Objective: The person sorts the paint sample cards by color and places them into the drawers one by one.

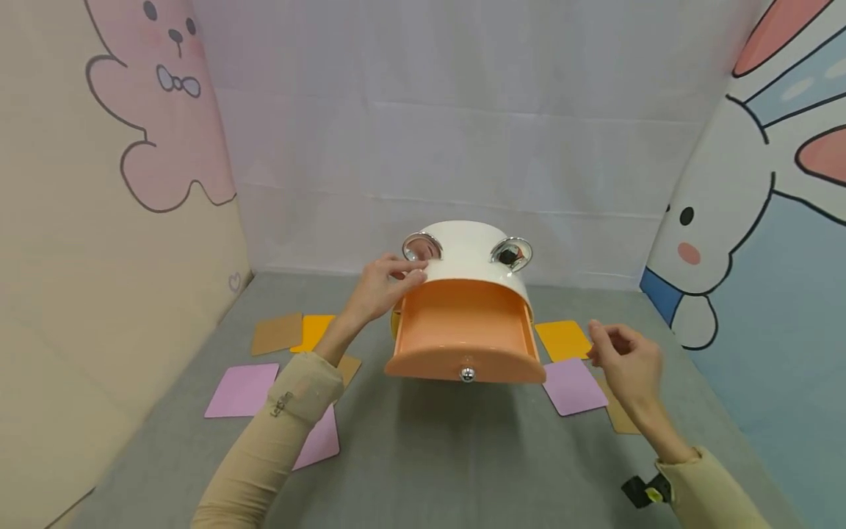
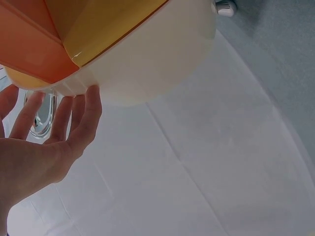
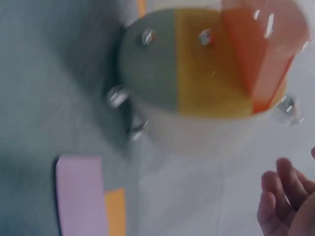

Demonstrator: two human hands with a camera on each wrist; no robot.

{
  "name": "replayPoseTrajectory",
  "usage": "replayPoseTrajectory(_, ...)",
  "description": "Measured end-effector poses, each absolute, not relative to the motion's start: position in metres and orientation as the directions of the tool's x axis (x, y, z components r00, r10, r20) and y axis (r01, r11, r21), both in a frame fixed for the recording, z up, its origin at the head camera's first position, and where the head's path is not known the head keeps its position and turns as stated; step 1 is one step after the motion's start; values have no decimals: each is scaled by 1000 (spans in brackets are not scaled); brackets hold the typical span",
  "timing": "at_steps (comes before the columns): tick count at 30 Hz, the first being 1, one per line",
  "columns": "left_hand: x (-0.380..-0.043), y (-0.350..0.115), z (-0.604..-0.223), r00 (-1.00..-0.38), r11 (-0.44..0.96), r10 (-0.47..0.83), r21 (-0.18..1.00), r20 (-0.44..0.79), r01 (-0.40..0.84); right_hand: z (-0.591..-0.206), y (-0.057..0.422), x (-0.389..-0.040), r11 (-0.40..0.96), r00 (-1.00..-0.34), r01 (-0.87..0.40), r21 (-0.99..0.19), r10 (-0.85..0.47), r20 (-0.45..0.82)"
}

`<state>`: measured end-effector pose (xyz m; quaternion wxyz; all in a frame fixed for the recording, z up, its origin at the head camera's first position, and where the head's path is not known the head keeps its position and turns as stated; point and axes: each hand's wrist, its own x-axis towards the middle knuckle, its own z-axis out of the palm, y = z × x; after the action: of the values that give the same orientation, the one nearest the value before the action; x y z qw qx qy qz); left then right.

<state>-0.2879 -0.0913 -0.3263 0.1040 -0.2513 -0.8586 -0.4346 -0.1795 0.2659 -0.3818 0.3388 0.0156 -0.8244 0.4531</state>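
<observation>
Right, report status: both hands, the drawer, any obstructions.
Left hand touching the white cabinet near its top; right hand off to the side, nothing visible held. Orange drawer open. Coloured squares on both sides; nothing seen blocking the drawer.

Looks like a staged tabletop set with a nursery theme; could be a kid's room corner or a small studio booth, can't really tell which. The gray tabletop is boxed in on three sides. Across the back hangs a pale sheet with obvious fold creases, so more backdrop than proper wall. The cream left side has a pink cartoon bear in a bow tie plus a tiny heart, and the right side has a big bunny. The rounded little drawer cabinet with shiny round "eyes" fits the kiddie look too.
</observation>
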Motion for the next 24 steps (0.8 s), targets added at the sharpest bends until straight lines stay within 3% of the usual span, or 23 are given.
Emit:
replayPoseTrajectory(3,-289,-91,-325,-851,498,343,691,397,523,-397,281,-193,726,-776,-262,-636,234,586)
replayPoseTrajectory(5,-289,-91,-325,-853,500,344,692,393,521,-406,289,-199,784,-832,-188,-592,193,521)
replayPoseTrajectory(8,-289,-91,-325,-857,504,345,694,384,514,-419,298,-204,847,-935,-76,-525,123,334)
replayPoseTrajectory(11,-288,-91,-324,-859,509,349,693,376,510,-430,302,-207,902,-989,18,-431,81,127)
replayPoseTrajectory(17,-286,-90,-323,-859,515,357,690,366,508,-447,303,-207,952,-988,115,-282,80,-130)
replayPoseTrajectory(24,-286,-90,-324,-861,507,357,699,362,504,-454,298,-204,952,-984,109,-286,63,-168)
